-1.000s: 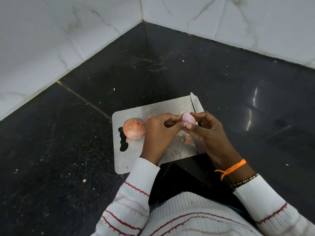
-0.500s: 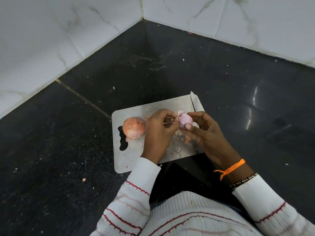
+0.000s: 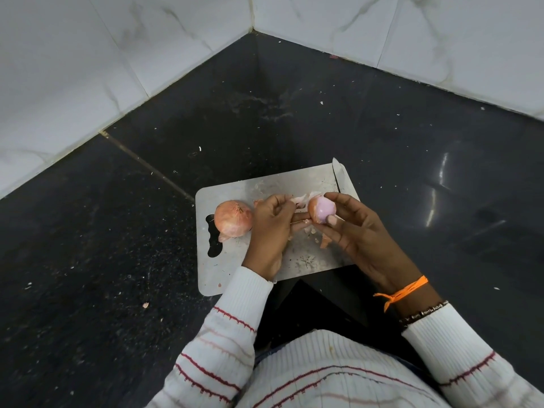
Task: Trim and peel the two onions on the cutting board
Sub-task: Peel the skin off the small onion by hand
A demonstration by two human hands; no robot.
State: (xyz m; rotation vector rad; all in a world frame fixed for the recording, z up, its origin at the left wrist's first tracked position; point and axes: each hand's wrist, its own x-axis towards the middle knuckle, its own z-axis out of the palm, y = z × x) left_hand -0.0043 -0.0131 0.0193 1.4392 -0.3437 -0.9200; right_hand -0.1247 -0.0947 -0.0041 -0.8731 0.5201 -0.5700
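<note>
Gripping the half-peeled onion (image 3: 321,212), right hand (image 3: 357,231) (fingers curled round).

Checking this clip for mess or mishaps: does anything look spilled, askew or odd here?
Nothing serious. Torn skin scraps litter the cutting board, and one flake lies off it on the dark counter. The board's near edge juts past the counter's inner corner. The knife lies along the board's far right edge.

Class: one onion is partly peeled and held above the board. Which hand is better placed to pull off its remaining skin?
Left hand: its fingers pinch skin beside the onion, which the right hand holds.
</note>
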